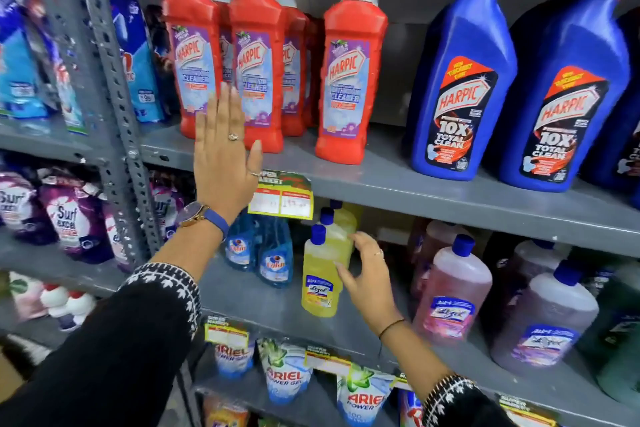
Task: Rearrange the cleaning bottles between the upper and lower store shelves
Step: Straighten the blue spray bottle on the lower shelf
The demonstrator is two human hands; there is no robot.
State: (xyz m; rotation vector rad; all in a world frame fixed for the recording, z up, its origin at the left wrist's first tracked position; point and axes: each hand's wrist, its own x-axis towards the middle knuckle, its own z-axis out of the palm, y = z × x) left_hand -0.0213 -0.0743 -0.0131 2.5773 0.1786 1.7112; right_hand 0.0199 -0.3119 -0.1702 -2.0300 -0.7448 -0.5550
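Left third of frame: detergent pouches (74,215) on the neighbouring rack, not part of this job.

Centre-left: left hand (223,156) raised flat, fingers straight and close together, thumb out, holding nothing. It sits in front of the red bottles (258,56) on the upper shelf (433,184); contact w/ them can't be confirmed. Price tag (281,196) hangs off the shelf edge just below the palm.

Centre: blue spray bottles (265,253), then yellow bottles (320,270) in a front-to-back row on the lower shelf (263,302).

Centre-right: right hand (369,270) open, fingers curled and spread, fingertips at the side of the front yellow bottle; not closed on it.

Right: pink bottles (453,288) below, big blue bottles (464,80) above.

Risks, as judged:
- Yellow row is tight. A one-sided pull may tip the front unit or drag the ones behind.
- Red bottles are tall and narrow w/ the nearest close to the edge; a push from the flat hand could topple one fwd.
- Lifting a bottle upward may snag the tag.
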